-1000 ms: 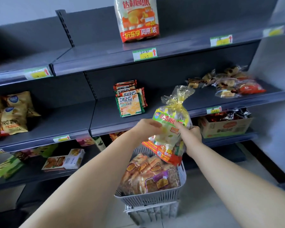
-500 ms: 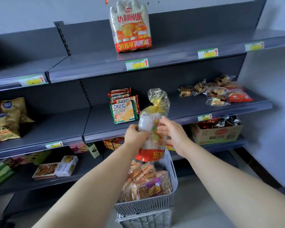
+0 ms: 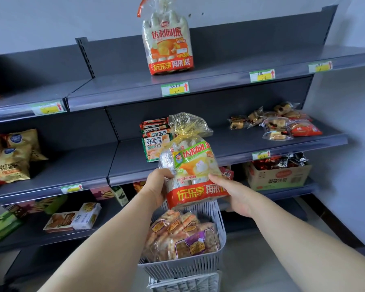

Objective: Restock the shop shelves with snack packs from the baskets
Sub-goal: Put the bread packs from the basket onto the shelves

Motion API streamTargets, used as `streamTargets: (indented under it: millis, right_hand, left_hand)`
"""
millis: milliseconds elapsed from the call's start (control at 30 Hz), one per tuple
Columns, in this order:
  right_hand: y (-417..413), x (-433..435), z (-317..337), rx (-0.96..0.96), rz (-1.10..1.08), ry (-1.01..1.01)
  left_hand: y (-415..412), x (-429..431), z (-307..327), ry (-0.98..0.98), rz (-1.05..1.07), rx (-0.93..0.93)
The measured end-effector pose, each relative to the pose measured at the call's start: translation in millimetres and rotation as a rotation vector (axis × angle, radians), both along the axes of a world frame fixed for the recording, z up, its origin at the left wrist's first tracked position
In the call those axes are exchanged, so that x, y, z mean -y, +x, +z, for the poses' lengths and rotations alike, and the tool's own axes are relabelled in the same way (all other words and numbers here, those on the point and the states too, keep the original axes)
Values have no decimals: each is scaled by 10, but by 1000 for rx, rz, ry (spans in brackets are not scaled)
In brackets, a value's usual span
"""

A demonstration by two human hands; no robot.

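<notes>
Grip: your left hand (image 3: 157, 186) and right hand (image 3: 235, 197) both curl round the lower sides of the cake bag (image 3: 193, 163) | Position: bag roughly upright, above the grey basket (image 3: 183, 268) of snack packs (image 3: 177, 234), before the middle shelf (image 3: 230, 148) | Top shelf (image 3: 219, 81): a matching bag (image 3: 168, 45) stands upright.

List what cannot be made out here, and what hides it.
Head view:
Contents of the lower basket: hidden under the upper basket, cut by bottom edge.
Writing on the price tag: too small.
Fingers of the left hand and right hand: behind the snack bag.
</notes>
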State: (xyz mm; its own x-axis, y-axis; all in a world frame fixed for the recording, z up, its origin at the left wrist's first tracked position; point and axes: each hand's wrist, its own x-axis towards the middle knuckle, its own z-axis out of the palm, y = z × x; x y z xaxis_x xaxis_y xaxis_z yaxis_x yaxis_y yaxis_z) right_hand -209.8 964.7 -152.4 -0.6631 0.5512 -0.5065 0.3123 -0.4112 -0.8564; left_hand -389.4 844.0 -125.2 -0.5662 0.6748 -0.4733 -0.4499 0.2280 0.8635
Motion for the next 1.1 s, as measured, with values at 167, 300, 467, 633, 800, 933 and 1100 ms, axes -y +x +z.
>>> streamTargets:
  millis: [167,300,467,633,800,933,1100]
  right_hand:
    - [-11,-17,68,-163,-181,76]
    - [-38,-39,183,-238,-314,98]
    - [-52,-93,461,-312,-385,135]
    - [-60,-65,791,-332,-286,262]
    - [-144,-106,1031,-366,-299,423]
    - [-279,-146,1156,-357,-319,512]
    - [-528,-286,1297,-300,-356,653]
  left_hand:
    - [55,-4,111,68,-91,37]
    - [64,-100,269,138,-190,-23]
    - [163,-190,509,77,-200,-342]
    - [82,-269,714,157,-61,-390]
    - [48,-301,939,257,-72,-374]
    - [-40,-306,1104,305,-89,-391]
    - [-255,-425,1377,368,-93,-432]
